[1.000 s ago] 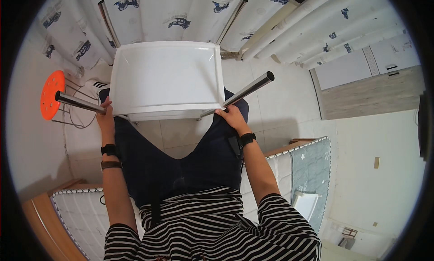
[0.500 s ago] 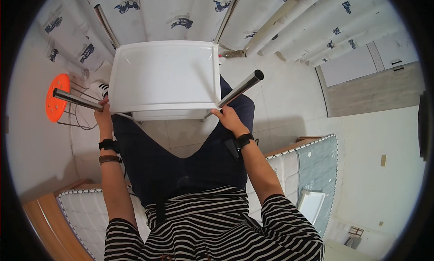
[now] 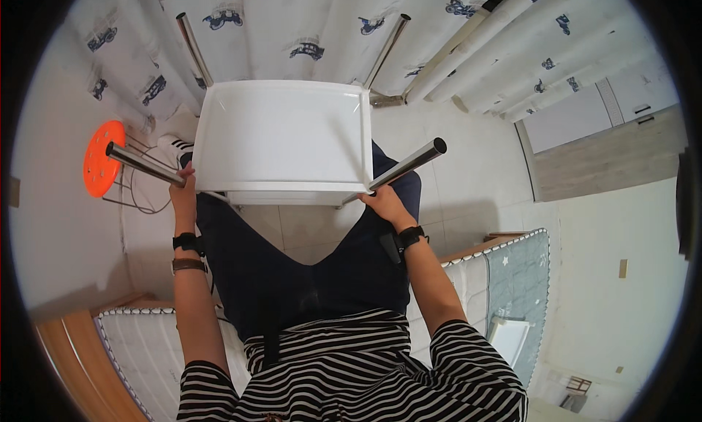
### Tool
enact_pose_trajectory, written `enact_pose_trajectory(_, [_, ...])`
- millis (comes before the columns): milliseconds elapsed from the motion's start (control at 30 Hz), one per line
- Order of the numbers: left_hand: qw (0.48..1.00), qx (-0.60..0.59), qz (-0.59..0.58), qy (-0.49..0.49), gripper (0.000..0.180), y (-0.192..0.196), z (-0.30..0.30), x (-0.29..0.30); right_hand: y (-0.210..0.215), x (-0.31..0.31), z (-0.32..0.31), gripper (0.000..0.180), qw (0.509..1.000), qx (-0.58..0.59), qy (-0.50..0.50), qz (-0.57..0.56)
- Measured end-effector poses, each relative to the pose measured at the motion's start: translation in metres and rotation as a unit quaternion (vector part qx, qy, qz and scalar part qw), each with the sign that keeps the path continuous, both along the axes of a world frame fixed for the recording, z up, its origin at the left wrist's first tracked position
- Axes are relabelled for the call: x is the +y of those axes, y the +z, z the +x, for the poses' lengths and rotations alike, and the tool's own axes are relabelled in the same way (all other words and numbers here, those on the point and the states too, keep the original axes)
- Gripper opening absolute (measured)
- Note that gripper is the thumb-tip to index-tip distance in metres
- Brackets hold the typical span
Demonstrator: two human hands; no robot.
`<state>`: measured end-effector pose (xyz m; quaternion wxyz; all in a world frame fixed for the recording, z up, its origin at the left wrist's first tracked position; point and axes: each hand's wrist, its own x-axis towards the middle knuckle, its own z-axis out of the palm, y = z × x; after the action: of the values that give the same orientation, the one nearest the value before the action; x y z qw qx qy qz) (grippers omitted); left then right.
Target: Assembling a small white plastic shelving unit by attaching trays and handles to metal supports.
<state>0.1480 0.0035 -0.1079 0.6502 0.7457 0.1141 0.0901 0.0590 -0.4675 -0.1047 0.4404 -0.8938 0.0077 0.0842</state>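
Observation:
A white tiered shelf rack (image 3: 285, 133) stands between my knees, its shallow top tray bare. Four shiny metal tubes rise from its corners, among them the near left tube (image 3: 146, 164) and the near right tube (image 3: 409, 163). Below the front rim, part of a lower tier shows. My left hand (image 3: 184, 194) is closed around the near left corner by the foot of its tube. At the near right corner, my right hand (image 3: 390, 207) grips the rack just under the tube, its thumb along the rim. Fingertips of both hands are partly hidden.
An orange round stool (image 3: 103, 159) with thin metal legs stands at the left. Patterned curtains (image 3: 267, 27) hang behind the rack. Behind me is a bed (image 3: 515, 276) with a white tray-like piece (image 3: 510, 340) on it. A cabinet (image 3: 607, 159) stands at the far right.
The rack, my hands and the room all appear slightly lower and further right in the picture, as the view has shifted. Both hands keep their hold on the same corners.

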Motion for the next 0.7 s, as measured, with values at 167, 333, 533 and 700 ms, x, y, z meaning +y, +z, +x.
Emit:
enact_pose_trajectory(167, [0.999, -0.017, -0.018, -0.03, 0.012, -0.005, -0.008, -0.019, -0.022, -0.019, 0.01, 0.032, 0.996, 0.0, -0.072, 0.048])
enact_pose_trajectory(333, [1.0, -0.002, -0.021, -0.003, 0.019, -0.013, -0.029, -0.031, -0.018, -0.004, 0.009, 0.025, 0.933, -0.009, -0.268, 0.241])
enact_pose_trajectory(533, [0.998, -0.022, 0.015, 0.064, 0.022, 0.003, -0.043, -0.062, -0.057, -0.007, -0.011, 0.026, 0.917, -0.063, -0.248, 0.306])
enact_pose_trajectory(700, [0.992, -0.052, 0.091, 0.075, 0.022, -0.017, -0.036, -0.051, -0.069, 0.0, -0.009, 0.035, 0.935, -0.076, -0.236, 0.253])
